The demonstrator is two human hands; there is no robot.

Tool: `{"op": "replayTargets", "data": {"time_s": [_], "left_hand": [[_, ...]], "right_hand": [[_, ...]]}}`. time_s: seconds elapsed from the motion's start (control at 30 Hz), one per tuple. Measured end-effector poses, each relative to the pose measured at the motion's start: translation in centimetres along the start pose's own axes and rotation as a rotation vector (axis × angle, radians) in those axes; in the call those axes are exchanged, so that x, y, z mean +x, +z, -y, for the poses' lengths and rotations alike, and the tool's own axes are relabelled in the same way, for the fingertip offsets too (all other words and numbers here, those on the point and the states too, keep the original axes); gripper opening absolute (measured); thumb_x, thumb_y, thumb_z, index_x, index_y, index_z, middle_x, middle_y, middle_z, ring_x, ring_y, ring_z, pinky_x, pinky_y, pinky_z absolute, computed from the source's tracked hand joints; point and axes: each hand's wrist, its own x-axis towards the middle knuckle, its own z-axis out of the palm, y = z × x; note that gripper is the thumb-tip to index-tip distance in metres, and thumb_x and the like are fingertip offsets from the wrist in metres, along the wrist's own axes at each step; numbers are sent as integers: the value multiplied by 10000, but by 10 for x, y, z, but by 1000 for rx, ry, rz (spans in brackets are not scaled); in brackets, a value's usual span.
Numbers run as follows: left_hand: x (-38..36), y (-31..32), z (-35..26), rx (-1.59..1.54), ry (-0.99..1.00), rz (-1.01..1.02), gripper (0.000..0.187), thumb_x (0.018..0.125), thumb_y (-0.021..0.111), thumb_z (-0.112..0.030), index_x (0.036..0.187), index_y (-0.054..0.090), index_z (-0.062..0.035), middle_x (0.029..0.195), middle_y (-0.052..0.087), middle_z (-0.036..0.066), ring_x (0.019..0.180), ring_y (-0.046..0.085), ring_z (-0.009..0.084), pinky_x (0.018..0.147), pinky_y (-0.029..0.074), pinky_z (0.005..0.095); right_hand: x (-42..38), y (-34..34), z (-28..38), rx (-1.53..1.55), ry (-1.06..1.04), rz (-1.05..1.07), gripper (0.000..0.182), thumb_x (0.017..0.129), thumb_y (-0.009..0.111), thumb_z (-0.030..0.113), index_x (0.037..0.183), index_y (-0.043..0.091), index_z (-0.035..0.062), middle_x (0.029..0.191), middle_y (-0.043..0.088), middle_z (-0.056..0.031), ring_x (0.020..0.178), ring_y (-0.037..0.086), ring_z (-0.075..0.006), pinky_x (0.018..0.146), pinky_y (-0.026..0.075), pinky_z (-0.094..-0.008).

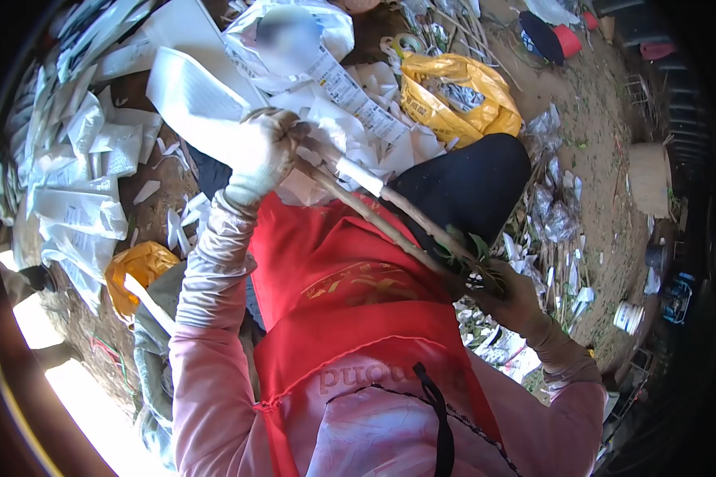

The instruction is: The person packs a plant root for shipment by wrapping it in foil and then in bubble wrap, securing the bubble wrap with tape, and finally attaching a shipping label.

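My left hand (264,153), in a pale glove, is closed around the upper ends of two brown branches (366,208). A white strip is wrapped round one branch near that hand. A large white foam-like sheet (195,99) stands out just beyond the glove. The branches slant down to the right across my red apron (350,310). At their leafy lower ends, my right hand (511,296) is closed around them, with its fingers partly hidden by green leaves (473,258).
White plastic packets (79,203) pile up at the left. Two yellow bags (461,95) (139,274) lie on the ground. A white tub (628,318) and a cardboard box (650,179) stand at the right, past scattered scraps.
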Motion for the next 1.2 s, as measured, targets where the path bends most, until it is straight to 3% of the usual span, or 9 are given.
{"op": "replayTargets", "data": {"time_s": [0.17,0.33,0.47,0.57,0.67,0.87,0.9,1.1,1.2], "left_hand": [[28,-34,-8,197,181,-235,99,796,634,-150,817,675,-62,732,643,113,755,621,301,695,489,384],[11,-74,-12,486,240,-556,452,779,688,-215,1179,570,-42,1133,590,184,1049,555,364,921,428,429],[-55,-8,26,160,-447,-635,889,739,736,-322,1389,267,60,1227,476,261,1119,481,365,950,403,408],[-72,26,42,-787,-683,-508,863,769,664,-200,1407,164,95,1082,564,166,906,549,195,797,460,301],[-77,57,55,-897,-783,-372,841,781,582,-89,1416,64,97,834,611,82,678,559,128,612,472,237],[-92,83,71,-1121,-1079,-438,281,793,520,-48,1052,524,63,805,611,112,603,593,174,555,478,291],[-91,82,77,-818,-962,-395,194,815,505,-78,940,596,40,739,632,130,625,626,199,571,491,312],[-89,57,49,-572,-789,-272,241,819,528,-222,811,657,-18,673,650,115,617,640,220,611,493,340],[-95,32,4,-488,-785,-153,232,816,541,-225,806,660,-25,654,647,106,630,643,235,629,495,349]], "right_hand": [[37,20,22,392,76,169,407,834,698,161,1185,545,22,971,650,-48,842,587,-72,751,490,-245],[68,14,78,582,65,290,302,883,632,103,1163,575,6,1042,613,4,906,541,-70,808,461,-241],[75,17,79,686,171,438,274,888,607,82,1153,594,12,976,626,15,853,531,-41,751,451,-215],[75,19,82,645,155,454,292,877,609,175,1129,613,26,849,610,26,700,510,-27,617,412,-183],[74,26,75,625,191,476,282,875,606,199,1093,623,20,789,588,41,660,505,-23,582,408,-187],[79,15,87,624,344,565,191,886,605,195,945,642,17,746,573,26,636,506,-36,561,406,-198],[81,16,91,677,354,542,196,885,605,206,934,641,20,731,565,30,622,503,-34,549,398,-197],[104,30,82,838,374,558,246,915,553,241,945,659,21,622,530,44,489,452,-30,437,316,-200],[125,40,118,918,366,615,242,918,548,230,1009,638,24,783,655,-23,594,580,-61,490,416,-180]]}}
